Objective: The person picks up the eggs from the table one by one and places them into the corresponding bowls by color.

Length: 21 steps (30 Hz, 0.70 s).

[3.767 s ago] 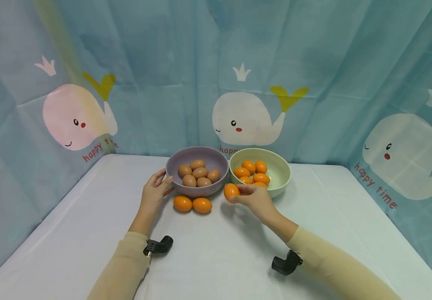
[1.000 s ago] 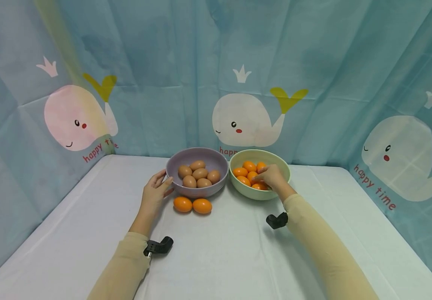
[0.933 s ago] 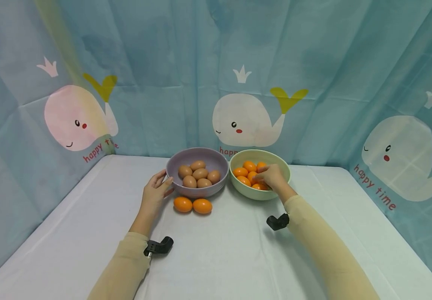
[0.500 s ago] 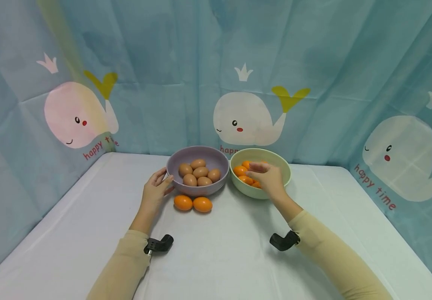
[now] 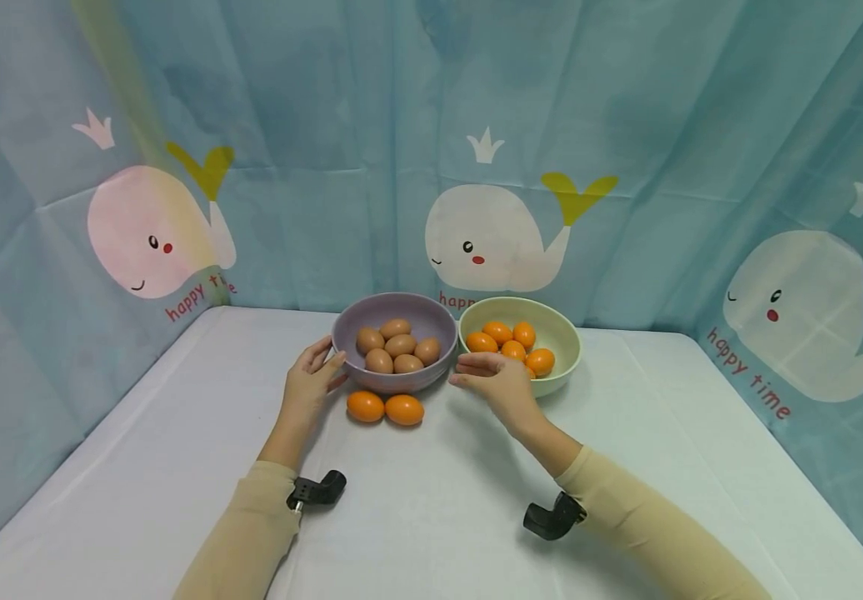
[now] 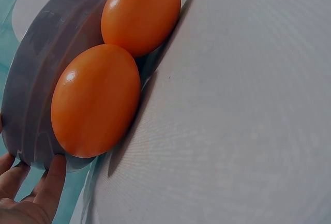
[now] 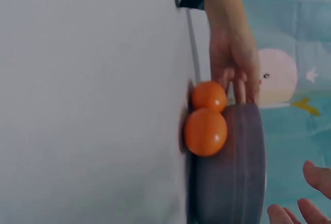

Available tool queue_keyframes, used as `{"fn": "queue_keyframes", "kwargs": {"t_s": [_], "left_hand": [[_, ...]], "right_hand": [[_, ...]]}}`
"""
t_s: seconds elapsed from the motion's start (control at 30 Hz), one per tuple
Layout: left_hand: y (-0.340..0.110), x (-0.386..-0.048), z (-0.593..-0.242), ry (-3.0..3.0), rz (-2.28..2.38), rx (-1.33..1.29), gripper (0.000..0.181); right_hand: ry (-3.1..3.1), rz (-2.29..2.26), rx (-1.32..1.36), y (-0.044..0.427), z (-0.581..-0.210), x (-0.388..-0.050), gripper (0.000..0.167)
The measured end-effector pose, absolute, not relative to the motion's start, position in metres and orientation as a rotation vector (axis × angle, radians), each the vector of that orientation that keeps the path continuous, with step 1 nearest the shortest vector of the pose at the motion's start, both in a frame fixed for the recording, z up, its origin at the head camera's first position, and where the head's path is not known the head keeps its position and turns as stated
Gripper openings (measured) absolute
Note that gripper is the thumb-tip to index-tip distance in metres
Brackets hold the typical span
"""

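My left hand (image 5: 307, 385) touches the left side of the purple bowl (image 5: 346, 317), its fingertips against the outer wall in the left wrist view. Several brown eggs (image 5: 400, 346) lie in that bowl. In front of it, two orange eggs (image 5: 366, 407) sit side by side on the table. My right hand (image 5: 502, 387) hovers in front of the green bowl (image 5: 562, 333), thumb and fingers apart and nothing between them. Several orange eggs (image 5: 540, 362) lie in the green bowl, some partly hidden by that hand.
Both bowls stand side by side near the back edge of the white-covered table (image 5: 416, 508). Behind them hangs a blue curtain (image 5: 341, 233) printed with whales. A black wrist camera (image 5: 554, 517) sticks out from my right sleeve.
Earlier my right hand held an orange egg, then reached into the green bowl. It has since come out without the egg and moved left and nearer. My left hand stays put.
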<state>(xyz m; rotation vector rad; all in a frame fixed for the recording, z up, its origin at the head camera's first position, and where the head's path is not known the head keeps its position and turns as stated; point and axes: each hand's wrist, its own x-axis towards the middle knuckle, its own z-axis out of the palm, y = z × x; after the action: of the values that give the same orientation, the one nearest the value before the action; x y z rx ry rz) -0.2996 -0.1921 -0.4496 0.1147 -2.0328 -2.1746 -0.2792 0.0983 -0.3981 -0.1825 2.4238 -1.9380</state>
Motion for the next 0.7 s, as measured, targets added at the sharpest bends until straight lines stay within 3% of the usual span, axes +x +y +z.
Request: {"fn": "queue_keyframes", "kwargs": {"t_s": [0.7], "left_hand": [[-0.192, -0.299, -0.45, -2.033, -2.173, 0.116, 0.06]], "right_hand": [[2.411, -1.754, -0.198, 0.056, -0.437, -0.279, 0.037]]}}
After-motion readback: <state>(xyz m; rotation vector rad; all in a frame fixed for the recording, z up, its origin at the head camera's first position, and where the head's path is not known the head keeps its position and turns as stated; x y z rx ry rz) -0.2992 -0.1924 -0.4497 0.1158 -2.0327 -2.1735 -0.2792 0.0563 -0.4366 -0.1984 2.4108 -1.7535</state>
